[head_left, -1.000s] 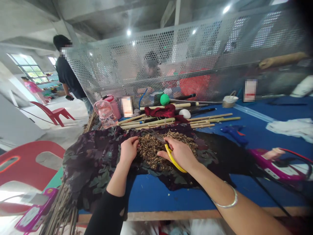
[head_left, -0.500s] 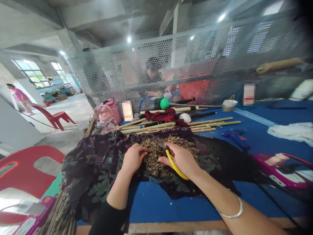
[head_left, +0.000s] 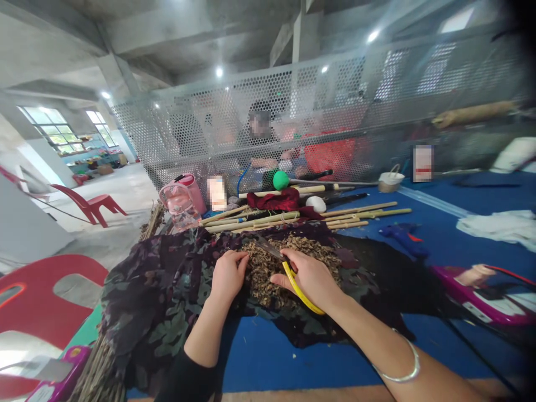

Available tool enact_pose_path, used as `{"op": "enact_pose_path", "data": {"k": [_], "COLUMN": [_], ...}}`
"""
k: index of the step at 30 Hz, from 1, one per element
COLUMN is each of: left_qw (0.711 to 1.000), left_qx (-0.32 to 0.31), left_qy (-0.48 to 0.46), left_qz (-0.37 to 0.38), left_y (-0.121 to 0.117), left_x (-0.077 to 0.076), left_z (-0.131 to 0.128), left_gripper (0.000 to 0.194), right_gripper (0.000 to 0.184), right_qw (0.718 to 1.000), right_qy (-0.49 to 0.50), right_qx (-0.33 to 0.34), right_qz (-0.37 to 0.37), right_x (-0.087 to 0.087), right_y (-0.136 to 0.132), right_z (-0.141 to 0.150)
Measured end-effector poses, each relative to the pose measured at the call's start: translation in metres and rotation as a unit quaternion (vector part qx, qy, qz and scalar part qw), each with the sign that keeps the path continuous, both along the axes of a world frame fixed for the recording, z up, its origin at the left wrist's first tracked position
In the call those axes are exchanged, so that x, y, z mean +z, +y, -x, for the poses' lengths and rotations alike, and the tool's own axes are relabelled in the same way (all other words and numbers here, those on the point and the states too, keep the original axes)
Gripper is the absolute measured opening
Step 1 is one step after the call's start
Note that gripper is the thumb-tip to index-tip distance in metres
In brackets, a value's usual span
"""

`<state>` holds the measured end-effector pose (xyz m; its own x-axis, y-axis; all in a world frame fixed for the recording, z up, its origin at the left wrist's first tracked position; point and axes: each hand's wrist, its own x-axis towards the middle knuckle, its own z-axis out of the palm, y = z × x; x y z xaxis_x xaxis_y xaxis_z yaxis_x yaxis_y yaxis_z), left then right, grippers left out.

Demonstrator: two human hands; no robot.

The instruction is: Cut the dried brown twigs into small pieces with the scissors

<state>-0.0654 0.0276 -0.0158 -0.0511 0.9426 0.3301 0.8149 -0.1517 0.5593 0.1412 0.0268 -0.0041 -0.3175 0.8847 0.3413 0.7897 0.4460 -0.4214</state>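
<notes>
A heap of brown dried plant bits (head_left: 268, 279) lies on a dark leaf-patterned cloth (head_left: 167, 301) spread over the blue table. In my right hand (head_left: 312, 276) is a pair of scissors (head_left: 299, 291) with yellow handles. Their dark blades point up and left over the heap. My left hand (head_left: 229, 271) rests at the heap's left edge, thumb and fingertips pressed together. Whatever might be between those fingertips is too small to make out.
Bamboo sticks (head_left: 268, 218), a maroon cloth (head_left: 274, 200) and a green ball (head_left: 280, 180) lie beyond the heap. A pink bag (head_left: 182, 201) stands left of them. At right are a blue glue gun (head_left: 404, 239) and a magenta device (head_left: 460, 290). A person sits behind the perforated metal screen (head_left: 218, 128).
The view has shifted slightly. My left fingertips have drawn closer together beside the heap. The right hand keeps hold of the scissors in nearly the same place.
</notes>
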Motion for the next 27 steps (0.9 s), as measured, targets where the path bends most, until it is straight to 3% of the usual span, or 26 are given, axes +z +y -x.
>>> {"op": "enact_pose_path", "data": {"k": [3, 7, 11, 14, 17, 27], "left_qw": [0.997, 0.981, 0.911, 0.854, 0.831, 0.804], "left_qx": [0.025, 0.049, 0.02, -0.01, -0.024, -0.112], "left_qy": [-0.062, -0.187, -0.402, -0.51, -0.544, -0.569], "left_qz": [-0.032, 0.005, 0.088, 0.105, 0.111, 0.13], "left_y": [-0.001, -0.001, 0.002, 0.003, 0.002, -0.009], "left_x": [0.002, 0.002, -0.001, -0.001, 0.002, 0.007], "left_z": [-0.003, -0.011, -0.018, -0.021, -0.022, -0.034], "left_gripper": [0.024, 0.025, 0.029, 0.031, 0.034, 0.034], "right_gripper": [0.05, 0.051, 0.052, 0.052, 0.052, 0.059], "right_qw": [1.0, 1.0, 1.0, 1.0, 1.0, 0.998], "right_qy": [0.01, 0.013, 0.006, 0.003, 0.002, 0.011], "right_qx": [0.003, 0.01, 0.011, 0.01, 0.014, 0.05], "right_qz": [0.002, 0.004, 0.011, 0.009, 0.013, 0.026], "right_x": [-0.001, -0.001, 0.0, 0.0, 0.001, 0.006], "right_y": [0.0, -0.001, -0.001, -0.002, -0.003, -0.009], "right_z": [0.0, 0.001, 0.002, 0.003, 0.003, 0.006]}}
